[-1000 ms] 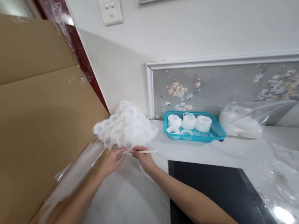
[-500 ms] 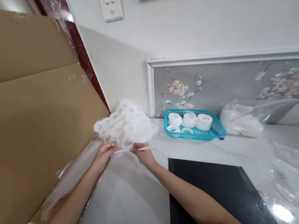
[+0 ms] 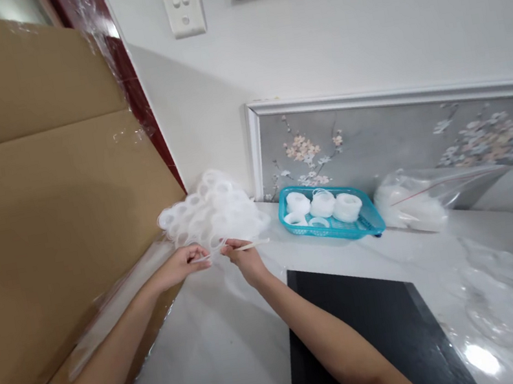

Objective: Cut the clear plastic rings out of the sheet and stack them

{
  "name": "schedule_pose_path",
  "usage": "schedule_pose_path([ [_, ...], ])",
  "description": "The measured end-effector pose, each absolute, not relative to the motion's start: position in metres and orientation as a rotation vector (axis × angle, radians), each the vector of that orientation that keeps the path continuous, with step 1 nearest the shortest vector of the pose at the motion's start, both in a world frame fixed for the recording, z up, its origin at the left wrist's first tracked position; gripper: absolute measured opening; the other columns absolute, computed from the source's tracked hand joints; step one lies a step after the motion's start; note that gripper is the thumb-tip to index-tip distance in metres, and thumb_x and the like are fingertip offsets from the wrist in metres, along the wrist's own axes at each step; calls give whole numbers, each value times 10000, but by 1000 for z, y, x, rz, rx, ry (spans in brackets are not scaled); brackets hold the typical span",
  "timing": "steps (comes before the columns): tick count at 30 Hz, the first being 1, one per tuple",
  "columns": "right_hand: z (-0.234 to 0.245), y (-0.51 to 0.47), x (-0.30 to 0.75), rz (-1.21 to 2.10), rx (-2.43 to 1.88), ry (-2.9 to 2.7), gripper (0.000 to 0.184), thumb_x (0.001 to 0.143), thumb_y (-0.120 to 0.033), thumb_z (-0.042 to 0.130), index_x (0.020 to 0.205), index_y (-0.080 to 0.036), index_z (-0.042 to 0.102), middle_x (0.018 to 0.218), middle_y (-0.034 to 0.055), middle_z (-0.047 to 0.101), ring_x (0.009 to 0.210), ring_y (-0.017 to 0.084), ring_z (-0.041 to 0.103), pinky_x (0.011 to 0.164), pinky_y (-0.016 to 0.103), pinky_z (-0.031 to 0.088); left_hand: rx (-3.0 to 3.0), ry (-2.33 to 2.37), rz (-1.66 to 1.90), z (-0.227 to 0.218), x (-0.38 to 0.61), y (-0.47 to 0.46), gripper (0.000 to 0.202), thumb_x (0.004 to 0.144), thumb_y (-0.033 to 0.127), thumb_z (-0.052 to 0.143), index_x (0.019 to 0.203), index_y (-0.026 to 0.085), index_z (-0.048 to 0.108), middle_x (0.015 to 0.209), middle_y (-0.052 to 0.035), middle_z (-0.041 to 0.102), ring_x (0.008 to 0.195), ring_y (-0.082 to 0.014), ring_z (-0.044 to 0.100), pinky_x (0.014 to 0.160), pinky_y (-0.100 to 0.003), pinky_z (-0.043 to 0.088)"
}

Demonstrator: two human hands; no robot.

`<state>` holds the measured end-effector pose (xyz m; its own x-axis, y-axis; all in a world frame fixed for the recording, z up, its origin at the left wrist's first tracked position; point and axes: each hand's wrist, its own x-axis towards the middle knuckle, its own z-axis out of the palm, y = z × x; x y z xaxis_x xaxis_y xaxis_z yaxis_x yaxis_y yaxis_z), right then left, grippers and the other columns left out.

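A heaped pile of thin white rings lies at the wall corner, just beyond both hands. My left hand is closed, pinching a thin white ring at the near edge of the pile. Close by on the right, my right hand is closed around a slim pale stick, whose end points to the right. The fingertips of the two hands are a short gap apart. What the right fingertips touch besides the stick is too small to make out.
A blue plastic basket holds several white ring stacks. Beside it rests a clear zip bag with white contents. A black mat lies under my right forearm. Cardboard stands along the left, and a framed floral panel leans at the back.
My left hand has moved slightly right and lifted a thin white ring away from the pile's edge. The stick in my right hand has shifted and now angles up a little. The view has shifted slightly.
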<state>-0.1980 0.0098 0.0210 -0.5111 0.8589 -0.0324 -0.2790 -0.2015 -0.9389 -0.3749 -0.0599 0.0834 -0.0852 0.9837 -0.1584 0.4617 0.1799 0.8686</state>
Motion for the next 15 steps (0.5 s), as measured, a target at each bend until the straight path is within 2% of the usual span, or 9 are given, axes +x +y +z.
schedule_pose_path([
  [2, 25, 6, -200, 1805, -737, -1278, 242, 682, -410, 685, 741, -176, 700, 561, -46, 511, 544, 95, 349, 530, 239, 288, 1367, 1663, 866, 85, -373, -58, 389, 632, 512, 819, 747, 180, 652, 559, 65, 387, 533, -100, 345, 518, -230, 244],
  [6, 30, -4, -210, 1755, -774, -1415, 363, 712, -485, 701, 546, -180, 595, 485, -58, 439, 507, 87, 329, 512, 244, 265, 1321, 1635, 894, 85, -366, -52, 472, 689, 620, 734, 710, 160, 630, 606, 25, 502, 566, -108, 386, 527, -233, 273],
  [9, 25, -7, -218, 1719, -858, -1495, 335, 729, -395, 700, 503, -181, 577, 464, -60, 460, 487, 82, 358, 502, 234, 275, 1270, 1649, 933, 81, -364, -48, 479, 653, 599, 775, 671, 147, 617, 587, 18, 517, 537, -97, 382, 502, -225, 265],
  [11, 17, -6, -218, 1694, -940, -1534, 297, 724, -309, 694, 481, -182, 580, 446, -62, 475, 478, 82, 390, 498, 225, 288, 1238, 1668, 999, 82, -370, -43, 472, 647, 570, 798, 657, 142, 598, 543, 38, 472, 505, -81, 357, 478, -211, 247],
  [15, 2, 1, -205, 1614, -1107, -1606, 247, 681, -191, 705, 455, -180, 607, 409, -62, 472, 476, 92, 440, 508, 224, 308, 1235, 1654, 1201, 111, -398, -14, 395, 793, 458, 751, 685, 132, 555, 499, 81, 367, 446, -55, 313, 425, -181, 235],
])
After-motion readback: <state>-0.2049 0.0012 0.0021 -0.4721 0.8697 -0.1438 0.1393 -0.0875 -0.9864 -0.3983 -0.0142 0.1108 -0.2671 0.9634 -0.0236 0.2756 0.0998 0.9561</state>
